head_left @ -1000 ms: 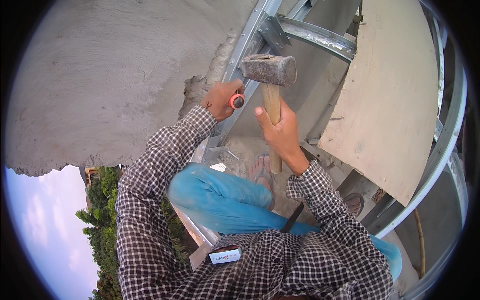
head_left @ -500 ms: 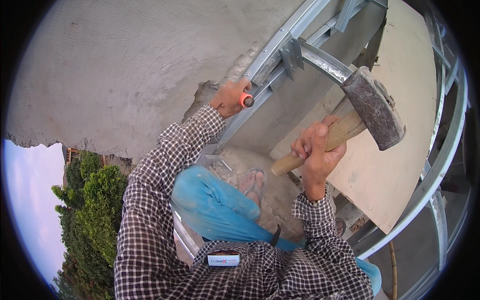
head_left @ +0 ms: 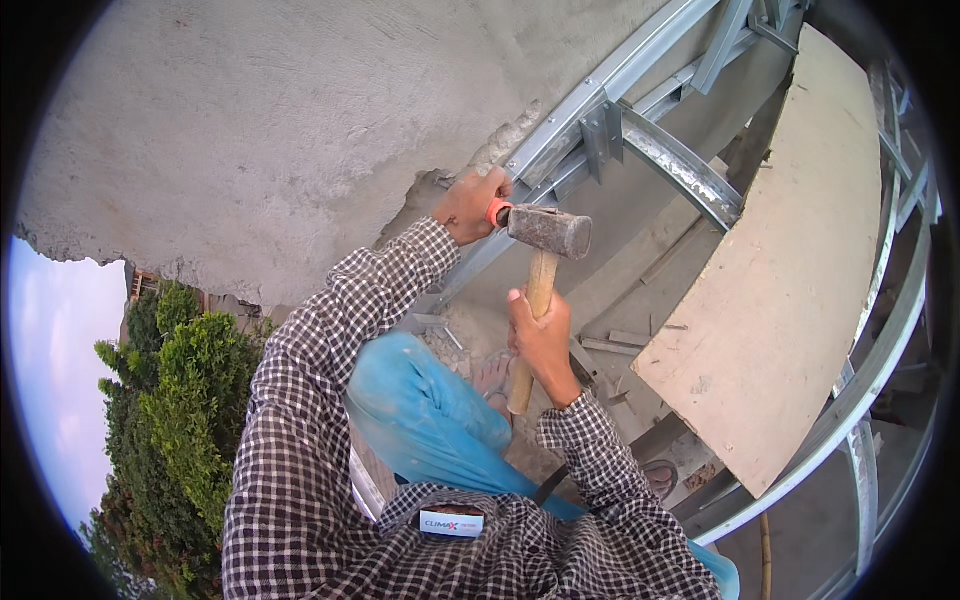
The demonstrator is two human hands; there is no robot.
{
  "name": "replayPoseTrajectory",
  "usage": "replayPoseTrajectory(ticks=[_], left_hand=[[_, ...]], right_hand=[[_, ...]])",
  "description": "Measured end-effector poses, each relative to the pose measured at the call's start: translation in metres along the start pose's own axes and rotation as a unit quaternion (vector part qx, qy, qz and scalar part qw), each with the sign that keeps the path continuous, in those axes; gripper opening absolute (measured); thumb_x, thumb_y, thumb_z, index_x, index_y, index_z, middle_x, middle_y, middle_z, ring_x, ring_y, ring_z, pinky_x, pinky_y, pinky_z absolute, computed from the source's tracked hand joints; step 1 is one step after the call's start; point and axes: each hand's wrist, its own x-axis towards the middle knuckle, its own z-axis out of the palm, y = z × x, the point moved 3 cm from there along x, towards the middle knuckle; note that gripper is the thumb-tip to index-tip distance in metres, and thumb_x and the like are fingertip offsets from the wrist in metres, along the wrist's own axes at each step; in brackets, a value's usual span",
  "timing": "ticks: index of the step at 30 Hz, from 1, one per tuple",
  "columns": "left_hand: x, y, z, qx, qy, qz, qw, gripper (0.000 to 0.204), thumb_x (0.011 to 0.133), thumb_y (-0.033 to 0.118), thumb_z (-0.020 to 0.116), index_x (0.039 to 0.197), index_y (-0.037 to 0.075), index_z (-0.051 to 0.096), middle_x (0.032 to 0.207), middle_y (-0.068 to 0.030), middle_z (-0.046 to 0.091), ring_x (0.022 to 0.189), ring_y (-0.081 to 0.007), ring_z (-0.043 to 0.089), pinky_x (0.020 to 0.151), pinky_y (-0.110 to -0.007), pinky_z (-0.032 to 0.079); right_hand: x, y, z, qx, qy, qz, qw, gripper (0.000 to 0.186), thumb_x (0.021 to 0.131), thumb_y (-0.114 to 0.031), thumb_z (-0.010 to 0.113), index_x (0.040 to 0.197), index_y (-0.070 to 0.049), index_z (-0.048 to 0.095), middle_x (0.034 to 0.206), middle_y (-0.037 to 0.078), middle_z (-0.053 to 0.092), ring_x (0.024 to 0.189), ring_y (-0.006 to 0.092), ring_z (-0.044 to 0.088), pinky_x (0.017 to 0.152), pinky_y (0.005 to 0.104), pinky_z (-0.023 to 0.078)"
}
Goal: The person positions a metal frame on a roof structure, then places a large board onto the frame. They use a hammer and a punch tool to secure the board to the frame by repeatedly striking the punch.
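In the head view, all eyes are drawn to the metal rail (head_left: pixel 565 130) beside the grey wall (head_left: pixel 260 150). Against it, an orange-collared tool (head_left: pixel 498 213) is wrapped by the left grip (head_left: pixel 468 208), fingers closed around it, its far end hidden by the hand. And there is the hammer (head_left: pixel 542 270)! Its wooden handle is held by the right grip (head_left: pixel 543 345), closed firmly, with the thumb laid along the wood. The steel head is lined up right at the tool's near end; whether the two are touching cannot quite be told.

Just past the left hand, the wall is marked by a broken patch (head_left: pixel 415 205). On the right, a pale panel (head_left: pixel 770 280) is seen leaning among curved metal bars. Below, a knee in blue trousers (head_left: pixel 420 400) is bent under the left forearm, and a small white packet (head_left: pixel 452 523) is carried at the chest of the checked shirt (head_left: pixel 300 470). Trees (head_left: pixel 185 400) are glimpsed at lower left, backed by sky (head_left: pixel 65 370).
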Motion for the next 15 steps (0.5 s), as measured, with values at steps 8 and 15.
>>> replayPoseTrajectory(ticks=[8,15], left_hand=[[0.011,0.016,-0.008,-0.051,0.034,-0.046,0.997,0.028,0.084,0.018,0.073,0.103,0.008,0.054,0.093,-0.0158,0.067,0.085,-0.0348,0.068,0.074,-0.044,0.053],[0.010,0.003,-0.005,-0.038,0.020,-0.039,0.998,0.032,0.082,0.021,0.074,0.103,0.007,0.055,0.091,-0.0149,0.067,0.087,-0.0333,0.066,0.075,-0.045,0.052]], right_hand=[[-0.035,-0.238,-0.088,0.264,0.159,-0.522,0.795,0.031,0.108,-0.041,0.041,0.091,-0.016,0.033,0.059,-0.004,0.032,0.046,0.0052,0.034,0.046,0.0234,0.038],[0.012,0.003,0.003,-0.048,0.005,-0.024,0.999,0.025,0.098,-0.025,0.067,0.092,-0.003,0.056,0.067,0.001,0.055,0.051,0.0108,0.051,0.047,0.0289,0.042]])
